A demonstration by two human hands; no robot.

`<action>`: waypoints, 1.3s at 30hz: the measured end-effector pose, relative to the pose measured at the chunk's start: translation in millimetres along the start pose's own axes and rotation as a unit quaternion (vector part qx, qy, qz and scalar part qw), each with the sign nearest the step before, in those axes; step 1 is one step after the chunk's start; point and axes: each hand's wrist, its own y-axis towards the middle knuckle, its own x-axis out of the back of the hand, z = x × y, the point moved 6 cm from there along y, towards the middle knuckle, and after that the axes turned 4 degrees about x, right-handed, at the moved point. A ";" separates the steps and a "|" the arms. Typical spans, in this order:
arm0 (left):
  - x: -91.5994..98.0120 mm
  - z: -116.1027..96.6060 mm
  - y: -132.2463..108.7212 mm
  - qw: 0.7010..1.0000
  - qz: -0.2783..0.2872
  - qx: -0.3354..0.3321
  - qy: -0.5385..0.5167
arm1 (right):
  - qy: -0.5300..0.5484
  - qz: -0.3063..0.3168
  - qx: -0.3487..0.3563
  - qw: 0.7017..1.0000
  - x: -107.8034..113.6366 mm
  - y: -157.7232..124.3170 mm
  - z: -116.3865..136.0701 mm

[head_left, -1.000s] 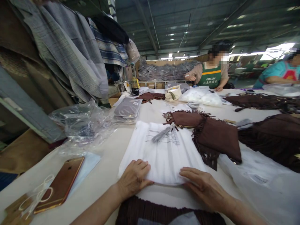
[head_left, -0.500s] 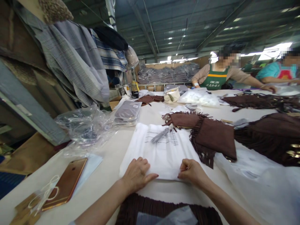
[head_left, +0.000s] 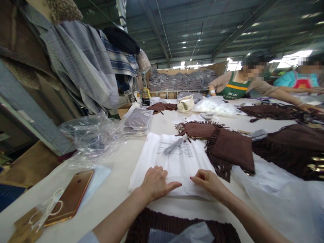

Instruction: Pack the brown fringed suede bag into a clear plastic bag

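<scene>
A white printed plastic bag (head_left: 174, 168) lies flat on the table in front of me, with a small clear packet (head_left: 174, 145) on its upper part. My left hand (head_left: 157, 184) rests on the bag's near left part, thumb stretched to the right and fingers spread on the plastic. On the near right part is my right hand (head_left: 206, 182), its fingers curled in and its thumb pointing left. Whether anything is between those fingers cannot be made out. Closest to me, a dark brown fringed piece (head_left: 144, 222) lies below the bag, partly under clear plastic.
Brown fringed suede bags (head_left: 230, 152) lie at the right, near white plastic (head_left: 273, 192). On the left are a phone (head_left: 72, 197), crumpled clear plastic (head_left: 93, 135) and packed grey items (head_left: 138, 119). A co-worker in a green apron (head_left: 234, 88) reaches across the far side.
Both hands have slid slightly away from me over the white bag, and the left has moved a little right. The co-worker's arm reaches farther to the right.
</scene>
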 end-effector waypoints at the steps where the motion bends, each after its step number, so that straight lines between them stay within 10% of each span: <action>1: -0.3 -6.6 2.7 1.000 -0.001 0.005 -0.004 | -0.022 -0.014 0.026 0.999 -0.6 -1.1 2.8; 7: -7.9 -25.3 19.3 1.000 0.022 0.015 0.000 | -0.156 -0.101 0.196 0.963 1.8 -18.7 19.7; 14: -2.1 43.5 -3.7 0.997 0.016 0.060 0.050 | -0.282 -0.134 0.355 0.881 8.3 -49.3 23.8; 22: 8.5 106.0 -47.2 0.971 -0.084 0.213 -0.068 | -0.307 -0.207 0.237 0.898 32.4 -70.2 -3.6; 26: -1.7 112.7 -59.5 0.906 -0.127 0.308 -0.260 | -0.226 -0.279 0.097 0.928 49.3 -76.1 -17.9; 34: -25.8 108.4 -72.4 0.665 -0.167 0.354 -0.636 | 0.140 -0.336 -0.106 0.925 48.3 -97.1 -32.1; 39: -34.4 102.9 -79.1 0.635 -0.209 0.302 -0.679 | 0.323 -0.332 -0.119 0.878 37.1 -101.0 -34.2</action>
